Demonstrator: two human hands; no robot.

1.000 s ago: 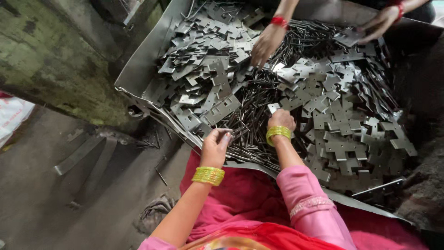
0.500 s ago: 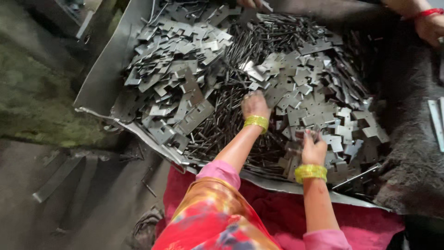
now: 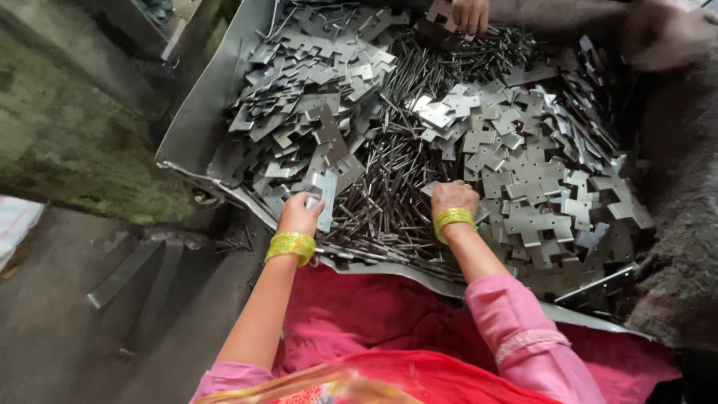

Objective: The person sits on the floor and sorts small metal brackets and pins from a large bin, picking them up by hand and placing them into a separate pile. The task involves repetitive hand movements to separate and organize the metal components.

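Note:
My left hand [image 3: 299, 215] is at the near left of a big sheet-metal tray [image 3: 196, 131], its fingers closed on a flat notched metal plate [image 3: 324, 196] held upright over the heap. My right hand [image 3: 452, 198] rests knuckles-up on a dark pile of thin metal pins [image 3: 389, 202] in the tray's middle. Its fingers curl down into the pile and are hidden. Both wrists wear yellow bangles. Heaps of similar grey plates [image 3: 538, 187] lie on both sides of the pins.
Another person's hand [image 3: 470, 13] reaches into the tray's far edge, and a blurred hand [image 3: 658, 37] is at the top right. Pink cloth [image 3: 359, 322] covers my lap below the tray. A mossy wall [image 3: 67, 127] and metal strips [image 3: 123, 273] are at the left.
My left hand has drawn back from the middle of the pile to the near left rim and now holds a plate. My right hand has shifted left onto the pins.

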